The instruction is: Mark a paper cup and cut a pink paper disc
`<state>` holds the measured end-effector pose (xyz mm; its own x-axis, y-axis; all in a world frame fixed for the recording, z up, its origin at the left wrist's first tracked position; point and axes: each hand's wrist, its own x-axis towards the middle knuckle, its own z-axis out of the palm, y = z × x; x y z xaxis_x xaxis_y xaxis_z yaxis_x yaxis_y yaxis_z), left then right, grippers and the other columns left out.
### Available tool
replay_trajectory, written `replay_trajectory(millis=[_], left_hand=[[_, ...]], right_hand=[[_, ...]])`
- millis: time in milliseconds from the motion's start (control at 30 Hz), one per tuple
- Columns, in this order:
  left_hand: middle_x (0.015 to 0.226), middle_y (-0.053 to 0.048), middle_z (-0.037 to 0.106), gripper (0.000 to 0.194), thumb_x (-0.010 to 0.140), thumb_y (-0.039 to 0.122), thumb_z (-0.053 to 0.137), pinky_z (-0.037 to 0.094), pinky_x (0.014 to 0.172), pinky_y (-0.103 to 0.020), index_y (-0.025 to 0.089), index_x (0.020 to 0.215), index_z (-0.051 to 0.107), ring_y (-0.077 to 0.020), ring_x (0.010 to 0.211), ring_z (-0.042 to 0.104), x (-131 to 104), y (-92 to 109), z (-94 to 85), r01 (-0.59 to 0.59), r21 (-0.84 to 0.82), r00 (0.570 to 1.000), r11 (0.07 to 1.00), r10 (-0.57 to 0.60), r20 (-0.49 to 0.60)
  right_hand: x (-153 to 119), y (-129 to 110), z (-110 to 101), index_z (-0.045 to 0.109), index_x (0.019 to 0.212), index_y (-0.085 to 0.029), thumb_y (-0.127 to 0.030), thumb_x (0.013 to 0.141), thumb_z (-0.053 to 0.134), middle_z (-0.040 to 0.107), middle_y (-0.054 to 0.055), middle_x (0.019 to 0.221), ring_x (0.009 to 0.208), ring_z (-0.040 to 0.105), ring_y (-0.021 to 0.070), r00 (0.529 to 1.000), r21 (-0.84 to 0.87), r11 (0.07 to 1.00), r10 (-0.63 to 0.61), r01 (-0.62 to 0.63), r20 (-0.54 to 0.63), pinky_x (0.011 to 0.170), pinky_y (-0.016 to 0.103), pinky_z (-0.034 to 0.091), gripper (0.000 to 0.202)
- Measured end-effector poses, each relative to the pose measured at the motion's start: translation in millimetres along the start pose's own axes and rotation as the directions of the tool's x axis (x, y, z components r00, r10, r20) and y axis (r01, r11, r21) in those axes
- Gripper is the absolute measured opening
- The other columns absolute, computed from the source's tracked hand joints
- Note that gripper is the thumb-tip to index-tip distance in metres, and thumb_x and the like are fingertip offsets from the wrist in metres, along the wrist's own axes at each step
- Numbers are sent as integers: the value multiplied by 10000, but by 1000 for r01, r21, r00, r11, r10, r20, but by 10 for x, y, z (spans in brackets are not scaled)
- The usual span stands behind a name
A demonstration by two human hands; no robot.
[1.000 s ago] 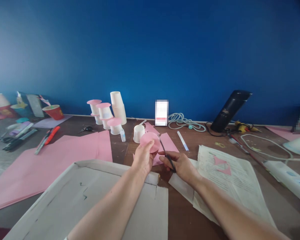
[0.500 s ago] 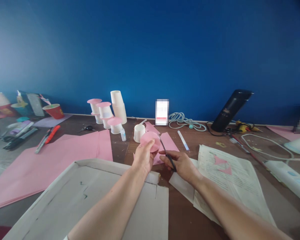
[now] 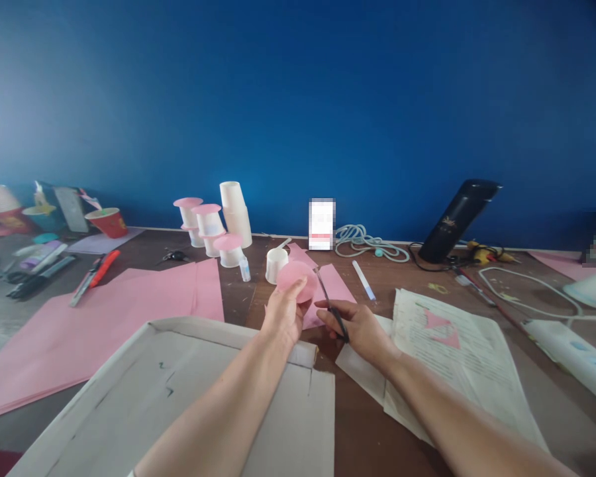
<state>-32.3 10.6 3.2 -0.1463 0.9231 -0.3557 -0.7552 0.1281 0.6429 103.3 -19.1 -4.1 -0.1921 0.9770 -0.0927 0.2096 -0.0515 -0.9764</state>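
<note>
My left hand [image 3: 287,310] pinches a round pink paper disc [image 3: 294,277], its thumb lying on the upper face. In my right hand [image 3: 360,329] is a pair of black-handled scissors [image 3: 334,311], with the blades pointing up beside the disc's right edge. Just behind the disc stands a small white paper cup [image 3: 277,264]. Pink paper scraps [image 3: 334,281] lie on the table beneath and behind the scissors. To the left, white cups topped with pink discs [image 3: 209,225] are stacked near a little glue bottle [image 3: 245,268].
A white cardboard piece [image 3: 203,384] lies under my left forearm. Pink sheets [image 3: 144,305] with a utility knife [image 3: 95,275] are at left. Printed paper [image 3: 457,371] lies at right, near a power strip [image 3: 573,358]. A black bottle [image 3: 457,218] and a phone [image 3: 322,224] stand by the blue wall.
My hands, the disc and the scissors have barely moved; the disc sits very slightly further left, a little apart from the scissor blades. Everything else is as before.
</note>
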Motion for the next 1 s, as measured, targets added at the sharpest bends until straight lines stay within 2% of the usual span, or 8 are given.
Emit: replay_trajectory(millis=[167,300,467,700,767,867,1000], left_hand=[[885,-53,669,198,717,88,707,511,576,-223,145,881,610,-116,703,623,7,30,5,18,-52,1000,998,-19,-19],[857,-52,657,199,733,116,696,498,563,-222,140,908,607,-114,681,608,-25,73,30,45,-73,999,996,-46,-8],[903,-51,660,229,732,143,708,487,562,-215,154,940,612,-115,709,609,-26,96,27,24,-73,1000,997,-24,-3],[882,-54,675,241,696,138,747,477,566,-191,141,906,629,-107,720,617,-10,66,-12,-36,-16,998,999,36,43],[891,-65,682,276,670,150,773,495,602,-204,132,911,639,-121,750,630,-8,61,-22,-65,26,996,998,63,67],[878,-76,691,325,627,177,810,510,635,-227,121,903,650,-136,755,638,-5,62,-25,-95,86,993,992,89,73],[821,-70,690,350,587,206,834,497,613,-225,107,874,660,-133,718,633,-14,81,-16,-104,136,991,985,91,100]], right_hand=[[17,28,-36,681,1104,-135,-510,712,697,542,-25,569,539,502,117,999,-21,999,-30,29,-43,505,230,405,543],[18,76,-63,682,1115,-163,-473,731,695,572,-18,613,550,515,120,993,-105,991,-91,84,-70,513,226,415,494],[-9,94,-74,684,1124,-190,-456,775,657,598,-19,602,541,501,119,983,-238,958,-175,157,-56,518,220,407,440],[-11,79,-101,697,1110,-198,-434,775,657,636,-12,638,576,526,127,977,-270,945,-207,184,-59,566,226,427,411],[-11,40,-115,706,1094,-187,-450,756,673,594,-22,600,549,490,116,978,-259,952,-192,166,-78,539,224,404,430],[-24,-51,-134,709,1080,-150,-510,713,691,506,-40,534,502,430,100,990,-183,979,-104,86,-92,491,226,366,515],[-53,-135,-160,701,1082,-132,-559,707,675,504,-37,527,500,435,95,999,-90,996,-31,28,-32,500,232,358,569]])
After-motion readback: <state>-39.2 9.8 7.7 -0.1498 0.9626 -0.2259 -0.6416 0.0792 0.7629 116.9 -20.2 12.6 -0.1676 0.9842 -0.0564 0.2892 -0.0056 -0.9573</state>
